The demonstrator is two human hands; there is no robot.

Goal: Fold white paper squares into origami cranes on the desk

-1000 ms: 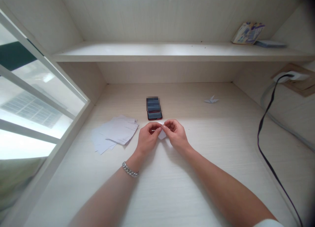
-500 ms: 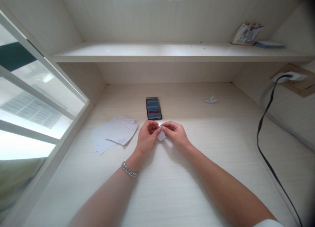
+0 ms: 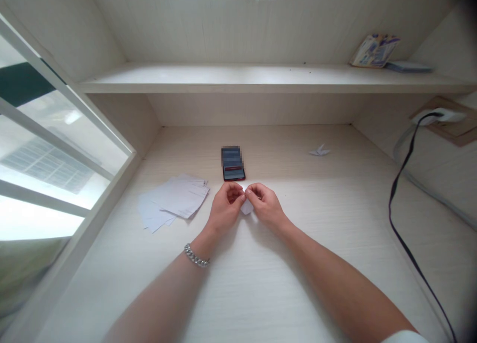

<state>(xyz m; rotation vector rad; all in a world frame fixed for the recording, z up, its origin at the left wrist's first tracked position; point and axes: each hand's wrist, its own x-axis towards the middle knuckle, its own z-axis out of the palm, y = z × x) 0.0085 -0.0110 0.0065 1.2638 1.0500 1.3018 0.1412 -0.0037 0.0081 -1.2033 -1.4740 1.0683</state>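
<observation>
A small folded white paper (image 3: 246,208) is pinched between my two hands, over the middle of the desk. My left hand (image 3: 227,202), with a silver chain bracelet on its wrist, is closed on the paper's left side, thumb and index finger together. From the right, my right hand (image 3: 264,202) grips it the same way, the fingertips of both hands nearly touching. Most of the paper's upper part is hidden behind the fingers. Just beyond my hands lies a phone (image 3: 233,163) with its screen lit.
Loose white paper sheets (image 3: 175,199) lie in an overlapping pile left of my hands. A folded paper crane (image 3: 319,151) rests at the back right. Above is a shelf (image 3: 208,77) with a small box (image 3: 374,50). A black cord (image 3: 395,184) hangs from a wall socket at right.
Both hands have drawn slightly closer together around the paper, and my fingers have shifted on it. Less of the paper shows below them. The phone, sheets and crane stay put.
</observation>
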